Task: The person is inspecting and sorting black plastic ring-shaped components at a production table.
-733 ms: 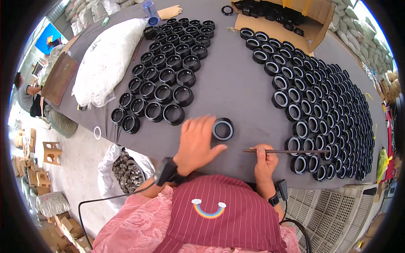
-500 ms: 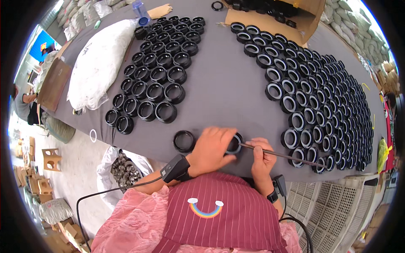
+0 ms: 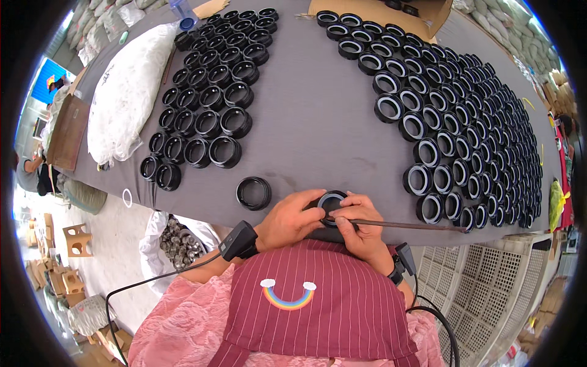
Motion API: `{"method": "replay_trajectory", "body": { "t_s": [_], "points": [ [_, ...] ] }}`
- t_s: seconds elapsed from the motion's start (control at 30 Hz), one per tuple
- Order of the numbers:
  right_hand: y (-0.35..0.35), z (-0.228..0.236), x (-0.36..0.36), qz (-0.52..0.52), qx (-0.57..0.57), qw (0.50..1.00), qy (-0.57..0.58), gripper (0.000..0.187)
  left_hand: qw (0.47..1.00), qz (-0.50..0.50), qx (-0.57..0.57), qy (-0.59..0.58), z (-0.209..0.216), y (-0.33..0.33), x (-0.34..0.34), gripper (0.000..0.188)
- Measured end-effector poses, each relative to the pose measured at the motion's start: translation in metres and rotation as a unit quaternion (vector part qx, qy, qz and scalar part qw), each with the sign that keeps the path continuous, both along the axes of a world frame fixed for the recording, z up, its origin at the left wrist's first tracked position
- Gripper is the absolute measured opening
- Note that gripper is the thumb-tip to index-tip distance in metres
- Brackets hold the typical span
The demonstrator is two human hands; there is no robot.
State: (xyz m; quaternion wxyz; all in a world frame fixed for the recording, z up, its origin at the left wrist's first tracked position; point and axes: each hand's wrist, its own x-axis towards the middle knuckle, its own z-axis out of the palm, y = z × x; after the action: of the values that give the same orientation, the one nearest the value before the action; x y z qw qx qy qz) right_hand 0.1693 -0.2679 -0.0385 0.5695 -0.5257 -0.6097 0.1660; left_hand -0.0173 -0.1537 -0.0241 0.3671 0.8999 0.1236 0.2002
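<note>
Near the table's front edge, my left hand (image 3: 293,215) grips the left side of a black ring (image 3: 324,200) with a pale inner band. My right hand (image 3: 364,229) has its fingers at the ring's right side. It also holds a thin dark rod (image 3: 416,225), whose left end reaches the ring and whose other end points right. The rod's exact contact with the ring is hidden by fingers. A loose black ring (image 3: 240,197) lies left of my left hand. Rows of black rings (image 3: 237,160) stand at the left, and a larger group with pale inner bands (image 3: 406,181) fills the right.
A full white plastic bag (image 3: 131,92) lies on the grey table (image 3: 306,116) at the left, with a clear blue bottle (image 3: 181,8) behind it. An open cardboard box (image 3: 437,18) is at the back. Below are a sack of metal parts (image 3: 180,244) and plastic crates (image 3: 471,281).
My right hand has come left to the ring, bringing the rod with it. My left hand has gone from covering the ring to gripping its left side. The whole view has shifted slightly.
</note>
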Motion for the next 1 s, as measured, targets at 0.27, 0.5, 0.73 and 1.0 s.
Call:
{"method": "replay_trajectory", "body": {
  "t_s": [0.27, 0.5, 0.73, 1.0],
  "points": [
    [-0.008, 0.028, 0.018, 0.029, -0.085, 0.994, -0.062, 0.006, 0.999, -0.011, 0.043, -0.023, 0.0, 0.004, 0.004, 0.026],
    [0.004, 0.026, 0.011, -0.046, -0.044, 0.994, -0.089, 0.006, 0.998, -0.018, 0.027, -0.045, -0.005, 0.005, 0.007, 0.029],
    [0.007, 0.009, 0.004, 0.008, -0.035, 0.998, -0.051, 0.004, 0.997, -0.003, 0.05, -0.054, -0.003, 0.004, 0.003, 0.028],
    [-0.007, -0.011, 0.015, -0.12, 0.044, 0.95, 0.284, 0.024, 0.994, 0.059, -0.092, 0.027, 0.017, -0.008, 0.004, 0.02]
  ]
}}
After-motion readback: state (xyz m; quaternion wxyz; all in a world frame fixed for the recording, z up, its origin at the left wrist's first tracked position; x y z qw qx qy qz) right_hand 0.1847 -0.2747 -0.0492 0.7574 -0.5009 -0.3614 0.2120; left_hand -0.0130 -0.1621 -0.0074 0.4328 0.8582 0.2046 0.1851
